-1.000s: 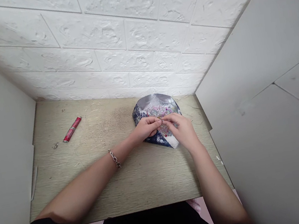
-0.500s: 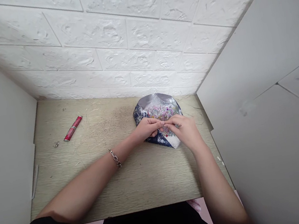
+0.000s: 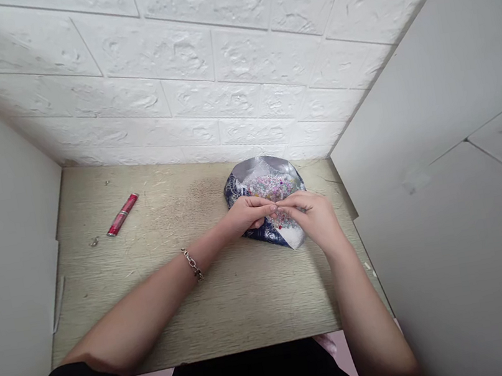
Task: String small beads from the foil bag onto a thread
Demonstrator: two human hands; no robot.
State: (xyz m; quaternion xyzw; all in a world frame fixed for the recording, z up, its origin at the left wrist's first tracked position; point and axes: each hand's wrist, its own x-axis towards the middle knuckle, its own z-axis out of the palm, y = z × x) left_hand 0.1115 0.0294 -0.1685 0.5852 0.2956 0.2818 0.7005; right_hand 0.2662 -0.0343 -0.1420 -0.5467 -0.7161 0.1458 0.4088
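Note:
Many small coloured beads [image 3: 274, 186] lie in an opened, foil-lined bag [image 3: 257, 165] with a dark blue patterned outside. Over the near half of the bag, my left hand [image 3: 250, 213] is closed in a pinch of thumb and forefinger. My right hand [image 3: 309, 214] pinches from the other side, its fingertips meeting those of the left. Whatever sits between the fingertips is too small to make out. Part of the beads is hidden beneath both hands.
A red tube-shaped item [image 3: 123, 215] lies on the wooden table [image 3: 230, 304] at the left. Near it are small shiny metal bits [image 3: 93, 241]. White brick-patterned wall [image 3: 192, 109] rises behind, and pale panels [image 3: 437, 141] close in both sides.
My right hand has shifted very slightly to the right, its fingers still pinched. My left hand, the bag and the red item look the same.

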